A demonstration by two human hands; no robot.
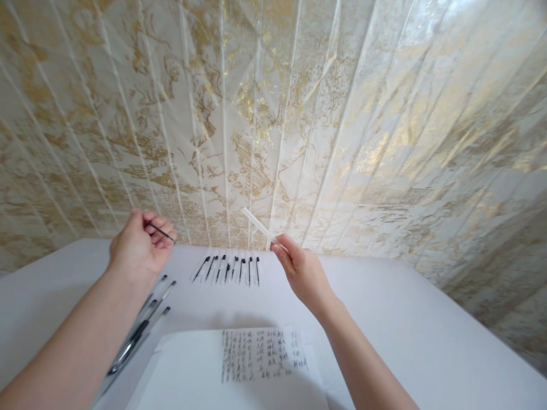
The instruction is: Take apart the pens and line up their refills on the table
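Note:
My left hand is raised over the table's left side, fingers closed on a thin dark pen refill that points down to the right. Across from it, my right hand pinches a clear, whitish tube, slanting up to the left; it looks like a pen sleeve, though its exact kind is hard to tell. Between and below the hands, several dark refills with black tops lie side by side in a row, with clear plastic around them. Several pens lie partly behind my left forearm.
A sheet of paper with handwritten columns lies at the near middle of the white table. Gold-patterned pale curtain or covering rises behind the table's far edge. The table's right edge slopes down toward the lower right.

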